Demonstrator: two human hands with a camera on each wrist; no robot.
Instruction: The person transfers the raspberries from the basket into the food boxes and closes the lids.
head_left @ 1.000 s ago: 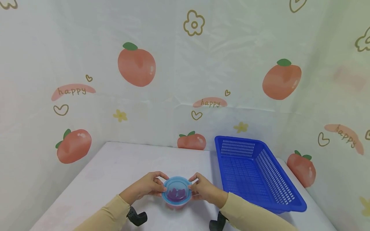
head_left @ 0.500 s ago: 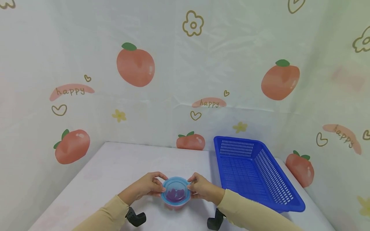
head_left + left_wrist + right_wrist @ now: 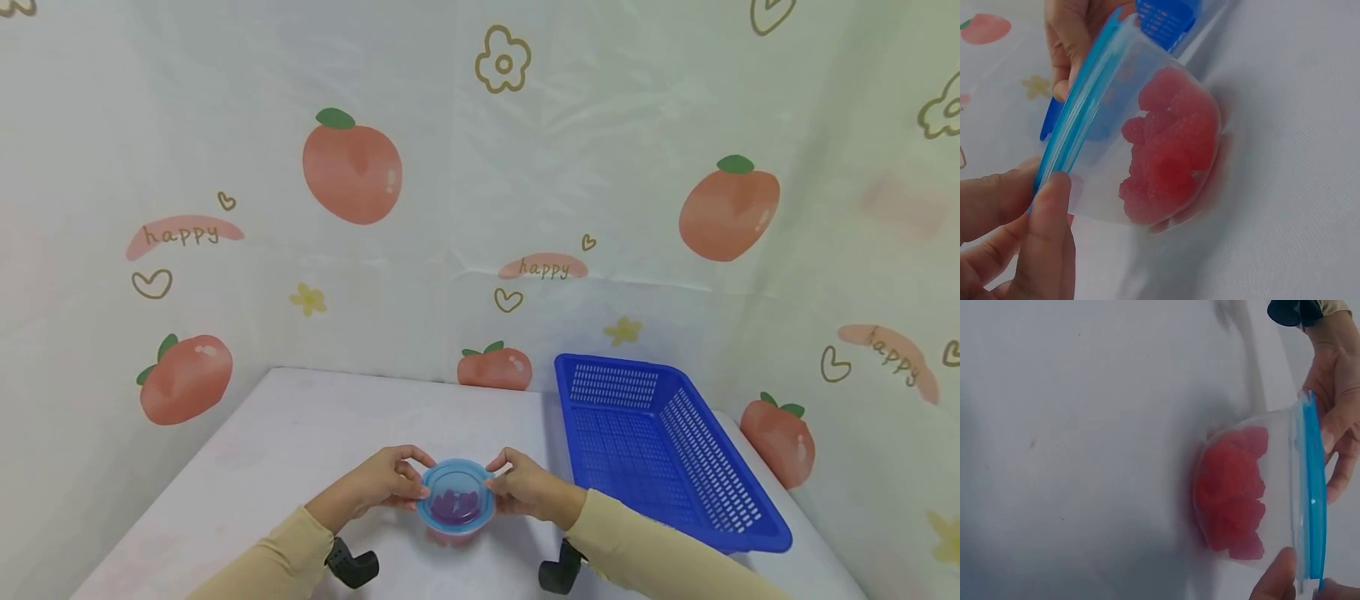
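A round clear plastic container (image 3: 1100, 187) with a light blue lid (image 3: 459, 477) stands close over the white tabletop, near the front middle in the head view. Several red raspberries (image 3: 1175, 144) lie in its bottom, looking purple through the lid from above. My left hand (image 3: 384, 481) pinches the rim from the left, thumb and fingers at the lid's edge. From the opposite side, my right hand (image 3: 531, 489) pinches the rim in the same way. In both wrist views the lid sits flat along the container's top edge.
A large blue perforated plastic basket (image 3: 637, 450) stands on the white table (image 3: 360, 417) to the right, just beyond my right forearm. Behind the table hangs a white cloth (image 3: 435, 150) printed with peaches and flowers. A black wrist mount (image 3: 352, 567) sits under each sleeve cuff.
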